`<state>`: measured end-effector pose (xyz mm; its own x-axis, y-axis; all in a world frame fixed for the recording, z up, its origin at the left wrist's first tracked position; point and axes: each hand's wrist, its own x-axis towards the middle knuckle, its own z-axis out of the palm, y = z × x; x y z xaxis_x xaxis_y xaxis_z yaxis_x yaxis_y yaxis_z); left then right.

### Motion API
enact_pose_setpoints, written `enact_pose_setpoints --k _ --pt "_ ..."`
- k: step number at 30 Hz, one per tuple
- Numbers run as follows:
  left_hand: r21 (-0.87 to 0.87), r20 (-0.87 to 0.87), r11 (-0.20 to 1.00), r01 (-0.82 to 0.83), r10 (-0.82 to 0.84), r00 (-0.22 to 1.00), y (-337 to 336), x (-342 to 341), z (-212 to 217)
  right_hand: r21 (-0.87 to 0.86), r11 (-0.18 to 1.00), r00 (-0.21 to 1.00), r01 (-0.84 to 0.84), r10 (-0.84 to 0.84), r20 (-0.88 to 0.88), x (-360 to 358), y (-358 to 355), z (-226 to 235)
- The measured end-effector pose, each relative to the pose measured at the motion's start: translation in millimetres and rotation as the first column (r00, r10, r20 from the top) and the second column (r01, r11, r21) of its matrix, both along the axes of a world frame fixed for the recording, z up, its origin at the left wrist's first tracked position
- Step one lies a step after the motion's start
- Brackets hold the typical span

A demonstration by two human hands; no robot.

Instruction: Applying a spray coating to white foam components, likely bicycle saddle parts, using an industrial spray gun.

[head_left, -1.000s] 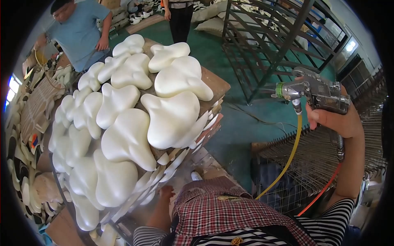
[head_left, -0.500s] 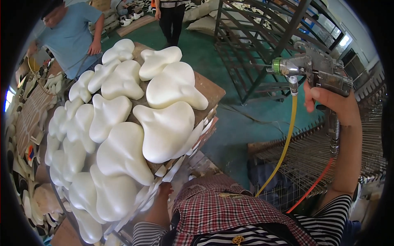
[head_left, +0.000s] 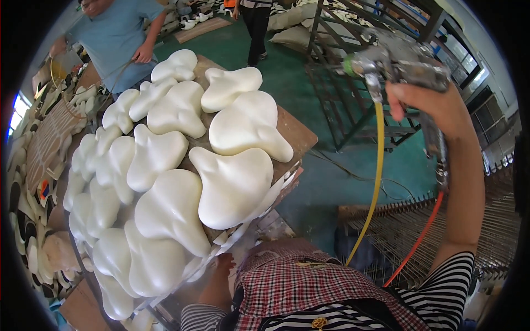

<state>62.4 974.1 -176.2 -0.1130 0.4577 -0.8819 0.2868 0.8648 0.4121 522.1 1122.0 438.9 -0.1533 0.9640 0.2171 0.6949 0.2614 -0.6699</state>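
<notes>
Raised at the right, my right hand (head_left: 430, 102) is closed around the grip of a metal spray gun (head_left: 417, 70). A yellow hose (head_left: 376, 165) and a red hose (head_left: 418, 245) hang from the gun. To the left, several glossy white bicycle-saddle-shaped pieces (head_left: 236, 187) lie close together on a brown board (head_left: 298, 134). The gun's nozzle points left, high above the floor and apart from the pieces. Low beside the board's near edge is my left hand (head_left: 223, 263); its fingers are mostly hidden, so its grip cannot be made out.
A dark metal rack (head_left: 353, 105) stands beyond the gun. At the lower right is a wire rack (head_left: 430, 220) with rows of prongs. A person in a blue shirt (head_left: 113, 44) stands behind the board, another person (head_left: 255, 27) farther back. A thin hose (head_left: 345, 164) crosses the green floor.
My right hand and the spray gun have moved slightly left and up, blurred by motion. The view has shifted, so the board and its white pieces sit a little farther right.
</notes>
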Motion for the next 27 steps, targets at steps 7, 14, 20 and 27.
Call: enact_pose_setpoints --k 7,14,20,27 --pt "0.288 0.083 0.956 0.061 -0.089 0.993 -2.2 -4.5 -11.2 0.018 0.999 0.994 -0.040 0.042 -0.096 -46.4 70.2 2.8" --pt "-0.073 0.166 0.959 -0.276 0.284 0.944 8.1 -10.3 -11.9 0.036 0.998 0.998 -0.046 0.045 0.032 -61.0 80.1 7.9" --pt "-0.079 0.196 0.972 -0.221 0.233 0.952 13.2 -26.0 -23.3 -0.032 0.999 1.000 -0.021 0.021 0.007 -63.8 76.4 2.0" --pt "-0.100 0.239 0.964 -0.248 0.265 0.934 4.9 -27.5 -27.2 0.025 0.999 0.995 0.045 -0.047 0.090 -44.3 54.7 10.0"
